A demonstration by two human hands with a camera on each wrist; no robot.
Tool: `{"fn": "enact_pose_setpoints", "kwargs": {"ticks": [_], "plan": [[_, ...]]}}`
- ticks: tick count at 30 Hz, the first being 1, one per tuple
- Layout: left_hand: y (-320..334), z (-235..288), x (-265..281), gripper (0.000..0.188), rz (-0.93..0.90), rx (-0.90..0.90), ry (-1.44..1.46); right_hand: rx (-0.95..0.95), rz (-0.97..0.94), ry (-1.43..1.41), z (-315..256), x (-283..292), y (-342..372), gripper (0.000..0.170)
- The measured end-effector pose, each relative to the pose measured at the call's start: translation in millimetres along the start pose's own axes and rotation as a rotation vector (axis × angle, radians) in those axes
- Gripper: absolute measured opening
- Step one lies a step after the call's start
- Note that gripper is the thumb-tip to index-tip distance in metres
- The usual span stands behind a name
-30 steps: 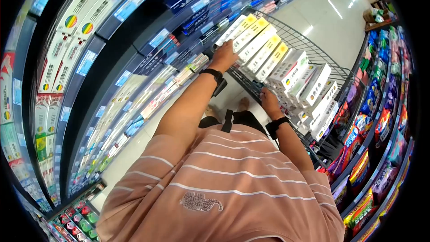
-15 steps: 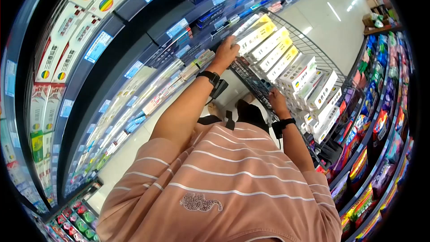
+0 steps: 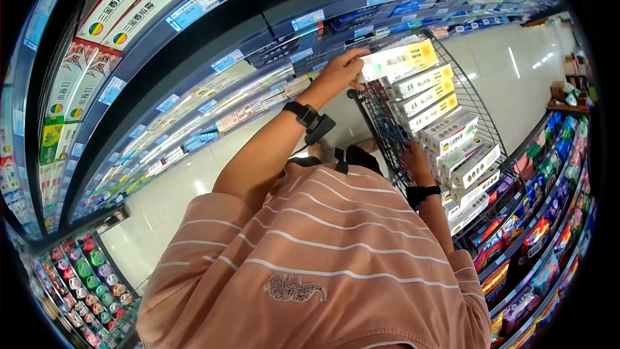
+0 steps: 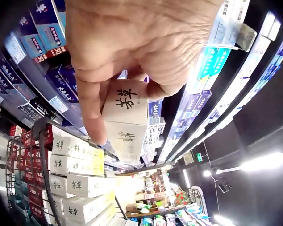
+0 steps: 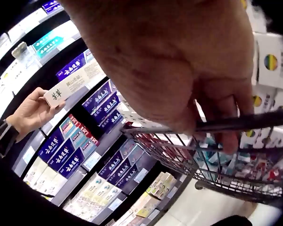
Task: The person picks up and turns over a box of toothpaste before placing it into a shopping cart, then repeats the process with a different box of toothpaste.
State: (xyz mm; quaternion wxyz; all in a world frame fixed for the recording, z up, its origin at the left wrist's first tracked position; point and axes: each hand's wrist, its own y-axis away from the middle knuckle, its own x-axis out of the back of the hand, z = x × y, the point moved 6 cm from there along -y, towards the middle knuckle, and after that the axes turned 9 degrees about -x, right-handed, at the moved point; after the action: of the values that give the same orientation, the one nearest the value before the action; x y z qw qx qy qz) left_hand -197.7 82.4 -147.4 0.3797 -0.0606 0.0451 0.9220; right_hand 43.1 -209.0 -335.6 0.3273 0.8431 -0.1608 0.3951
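In the head view my left hand (image 3: pixel 339 77) grips one end of a long white toothpaste box (image 3: pixel 400 59) with a yellow far end, held over the cart's corner. The left wrist view shows thumb and fingers pinching this box (image 4: pixel 126 106) at its end. Similar white boxes (image 3: pixel 423 98) stand in a row in the wire shopping cart (image 3: pixel 481 106), just beyond and below. My right hand (image 5: pixel 179 70) curls its fingers over the cart's dark rim (image 5: pixel 254 121), beside more stacked white boxes (image 3: pixel 478 165).
Shelves of boxed toothpaste (image 3: pixel 116 19) with blue price tags run along the left and far side. Bright packaged goods (image 3: pixel 536 239) line the right shelf. Pale tiled floor (image 3: pixel 510 58) shows beyond the cart, and a rack of colourful cups (image 3: pixel 84 271) at lower left.
My left hand has raised one box out of the row, now angled above the others. My right hand stays at the cart's rim. The view has turned, shifting shelves and cart.
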Motion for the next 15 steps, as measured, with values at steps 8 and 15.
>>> {"fn": "enact_pose_setpoints", "kwargs": {"ticks": [8,15], "plan": [[58,32,35,0.042,0.050,-0.034,0.004,0.095,-0.183,-0.163,-143,92,41,0.042],[85,54,55,0.045,0.155,-0.055,0.105,0.107,-0.247,-1.154,-237,147,18,0.062]]}}
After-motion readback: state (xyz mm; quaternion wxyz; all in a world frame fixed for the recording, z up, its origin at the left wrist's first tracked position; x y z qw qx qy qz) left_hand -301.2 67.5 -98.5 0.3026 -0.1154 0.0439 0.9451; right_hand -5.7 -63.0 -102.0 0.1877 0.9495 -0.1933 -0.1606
